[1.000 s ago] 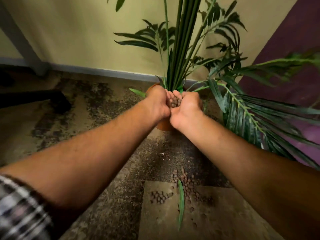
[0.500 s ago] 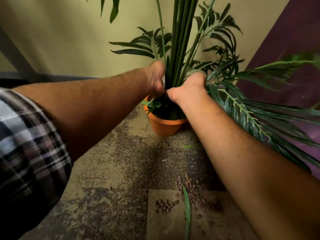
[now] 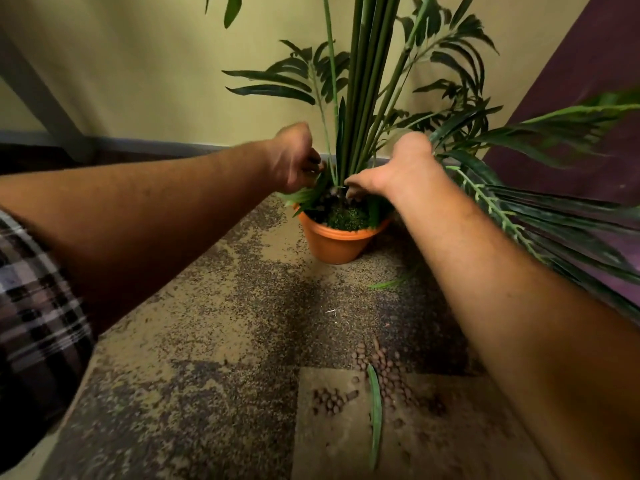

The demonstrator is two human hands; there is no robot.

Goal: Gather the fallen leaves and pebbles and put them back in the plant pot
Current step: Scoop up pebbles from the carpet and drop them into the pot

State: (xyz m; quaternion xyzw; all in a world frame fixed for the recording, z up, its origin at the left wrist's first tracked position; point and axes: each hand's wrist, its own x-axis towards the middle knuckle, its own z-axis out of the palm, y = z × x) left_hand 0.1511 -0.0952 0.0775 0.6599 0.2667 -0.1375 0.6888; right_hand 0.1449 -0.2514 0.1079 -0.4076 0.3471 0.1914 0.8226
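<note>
Pebbles (image 3: 384,375) litter mottled carpet (image 3: 214,341) before the corner pot (image 3: 334,244); left hand (image 3: 294,157) curled, right hand (image 3: 398,168) spread.

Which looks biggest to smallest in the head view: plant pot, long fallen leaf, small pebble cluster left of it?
1. plant pot
2. long fallen leaf: longer than the pot looks, but very thin, and nearer the camera, so unsure
3. small pebble cluster

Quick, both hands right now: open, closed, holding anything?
Left hand: curled over the plant pot; contents cannot be told.
Right hand: open, fingers spread, nothing visible in it.
</note>
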